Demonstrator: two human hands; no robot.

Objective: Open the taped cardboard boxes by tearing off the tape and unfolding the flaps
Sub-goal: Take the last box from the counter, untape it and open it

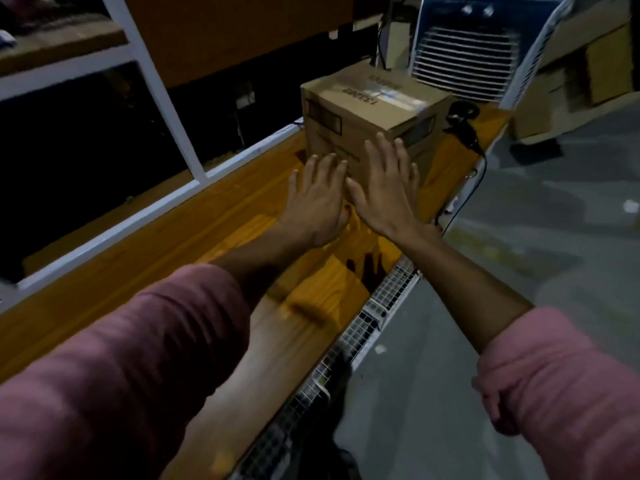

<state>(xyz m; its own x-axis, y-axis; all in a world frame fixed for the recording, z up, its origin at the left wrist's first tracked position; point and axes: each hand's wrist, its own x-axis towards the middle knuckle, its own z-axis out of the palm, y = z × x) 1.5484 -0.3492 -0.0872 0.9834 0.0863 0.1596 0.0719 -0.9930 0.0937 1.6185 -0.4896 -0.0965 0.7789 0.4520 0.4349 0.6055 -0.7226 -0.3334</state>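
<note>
1. My left hand (317,199) is stretched out flat in front of me, palm down, its fingers straight and a little spread; it holds nothing.
2. My right hand (384,188) lies just beside it, also flat with straight fingers, empty; the thumb sides of the two hands meet or nearly meet, and I cannot tell which.
3. The fingertips of both hands reach the near face of the cardboard box (374,109); the picture is blurred there, so I cannot say for sure whether they press on it or sit just short of it.
4. The cardboard box stands upright on the far part of the desk (207,230), one corner turned toward me, its top flaps shut.
5. A strip of tape (391,93) runs across the closed top, with dark printed digits next to it that are too smeared to read.
6. My pink sleeves (114,372) are pushed up, leaving both forearms bare.
7. Behind the box stands a white appliance with a slatted grille (464,60), and a black cable (474,143) trails off the desk edge near it.
8. To my left is a white-framed shelf unit (173,109); a white wire mesh panel (349,341) runs along the desk's right edge, with grey floor (554,237) beyond it.
9. More cardboard boxes (588,64) sit at the far right, well apart from the one in front of me.
</note>
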